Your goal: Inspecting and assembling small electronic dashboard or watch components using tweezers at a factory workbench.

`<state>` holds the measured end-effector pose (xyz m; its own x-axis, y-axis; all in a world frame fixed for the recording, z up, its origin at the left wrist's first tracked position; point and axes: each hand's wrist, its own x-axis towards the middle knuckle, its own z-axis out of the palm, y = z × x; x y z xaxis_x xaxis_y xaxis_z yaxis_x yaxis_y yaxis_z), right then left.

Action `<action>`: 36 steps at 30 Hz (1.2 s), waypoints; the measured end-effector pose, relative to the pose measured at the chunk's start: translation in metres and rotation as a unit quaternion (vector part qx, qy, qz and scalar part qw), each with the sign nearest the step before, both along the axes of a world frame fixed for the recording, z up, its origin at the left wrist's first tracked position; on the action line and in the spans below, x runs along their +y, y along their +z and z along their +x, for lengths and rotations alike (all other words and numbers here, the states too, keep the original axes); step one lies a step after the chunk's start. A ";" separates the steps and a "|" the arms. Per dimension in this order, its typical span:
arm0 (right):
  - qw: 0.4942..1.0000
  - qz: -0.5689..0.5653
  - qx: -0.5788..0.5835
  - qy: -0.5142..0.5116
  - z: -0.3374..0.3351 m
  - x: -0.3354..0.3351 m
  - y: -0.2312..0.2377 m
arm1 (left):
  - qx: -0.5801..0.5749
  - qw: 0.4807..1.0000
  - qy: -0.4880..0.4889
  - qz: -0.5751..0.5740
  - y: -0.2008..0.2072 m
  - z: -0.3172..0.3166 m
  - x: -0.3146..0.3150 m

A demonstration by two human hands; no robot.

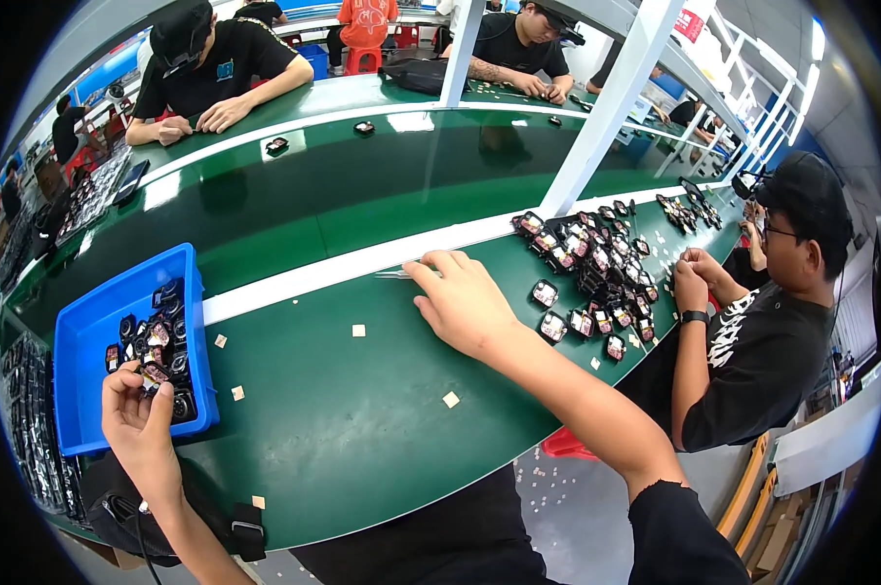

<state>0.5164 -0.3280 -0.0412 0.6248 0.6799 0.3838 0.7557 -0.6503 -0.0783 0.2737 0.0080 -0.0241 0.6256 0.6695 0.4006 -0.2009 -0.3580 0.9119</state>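
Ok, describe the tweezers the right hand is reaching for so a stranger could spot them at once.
Start at the green worktable and find the white strip running across it. The tweezers lie on that strip, just at the fingertips of the right hand. They are the one thin, shiny metal tool there; the neighbours are small tan squares and dark cased parts.

Bright, even overhead light w/ white glare streaks on the glossy green counter (362, 195), soft shadows, sharp center, heavy fisheye bending + black vignette at edges, far bkgd slightly soft.
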 end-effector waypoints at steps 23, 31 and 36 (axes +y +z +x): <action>0.978 0.124 0.005 -0.168 0.016 -0.213 -0.006 | 0.064 0.932 -0.209 0.289 0.031 0.053 -0.196; 0.991 0.078 0.037 -0.105 -0.005 -0.191 -0.002 | 0.132 0.841 -0.396 0.346 0.008 0.128 -0.258; 0.993 0.060 0.006 -0.106 -0.021 -0.193 0.008 | 0.129 0.813 -0.405 0.398 -0.017 0.176 -0.289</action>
